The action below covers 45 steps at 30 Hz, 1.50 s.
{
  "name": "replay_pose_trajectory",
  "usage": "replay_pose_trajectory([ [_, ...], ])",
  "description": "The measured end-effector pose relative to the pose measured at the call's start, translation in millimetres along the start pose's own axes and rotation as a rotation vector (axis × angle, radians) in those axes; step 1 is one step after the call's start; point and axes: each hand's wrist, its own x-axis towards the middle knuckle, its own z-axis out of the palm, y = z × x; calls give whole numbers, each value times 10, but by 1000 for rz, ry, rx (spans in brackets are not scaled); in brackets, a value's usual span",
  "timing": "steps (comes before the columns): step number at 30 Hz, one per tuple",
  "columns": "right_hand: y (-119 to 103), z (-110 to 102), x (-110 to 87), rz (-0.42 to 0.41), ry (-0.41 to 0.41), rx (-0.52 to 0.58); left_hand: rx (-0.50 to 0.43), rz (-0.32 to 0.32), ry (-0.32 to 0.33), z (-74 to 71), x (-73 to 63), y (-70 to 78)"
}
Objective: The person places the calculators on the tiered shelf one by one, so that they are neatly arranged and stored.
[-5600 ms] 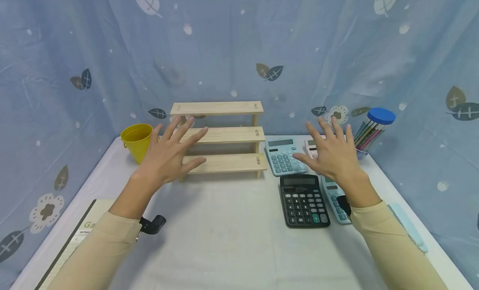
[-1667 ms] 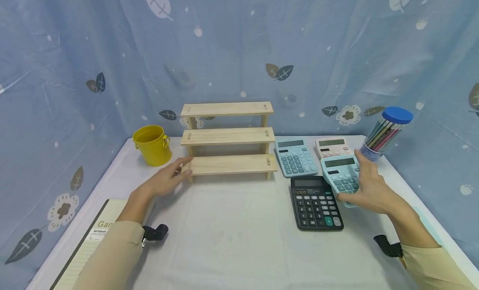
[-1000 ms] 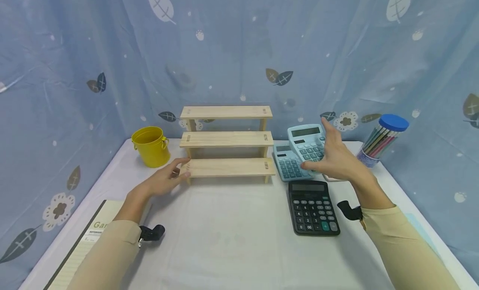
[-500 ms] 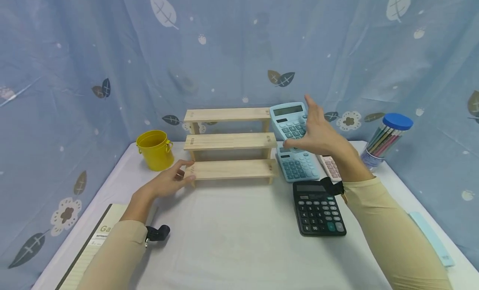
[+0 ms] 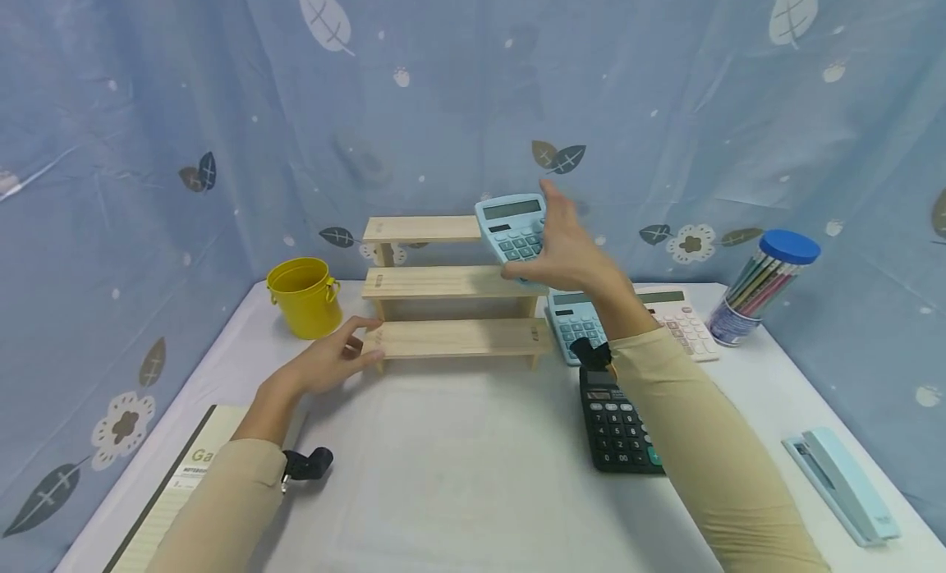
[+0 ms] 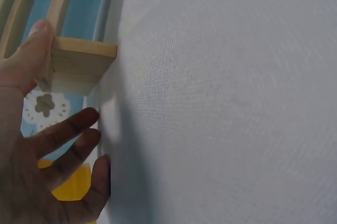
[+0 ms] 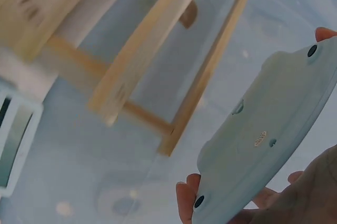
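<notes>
Jar (image 5: pixel 734 321) of coloured sticks (image 5: pixel 761 282), worktop's (image 5: pixel 458 483) far right corner; bucket (image 5: pixel 314 312) far left. Right hand (image 5: pixel 567 251) clamps calculator (image 5: pixel 512 231); left hand (image 5: pixel 323 361) pinches shelf (image 5: pixel 452 338).

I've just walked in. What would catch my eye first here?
Most likely the light blue calculator, held up in the right hand near the right end of the wooden shelf's top board. Next, the bright yellow bucket left of the shelf, just beyond the left hand. Far right, the jar of pencils shows its vivid blue lid.
</notes>
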Motion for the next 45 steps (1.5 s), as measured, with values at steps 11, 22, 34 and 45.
replay_pose_trajectory([
  [11, -458, 193, 373, -37, 5, 51, -12, -6, 19, 30, 31, 10],
  [22, -736, 516, 669, 22, 6, 59, 0, -5, 19, 2, 14, -6],
  [34, -757, 865, 851, 106, 57, -66, -13, -9, 32, 31, 23, -4],
  [45, -805, 1006, 958, 120, 3, -79, -16, -21, 37, 38, 34, -16],
])
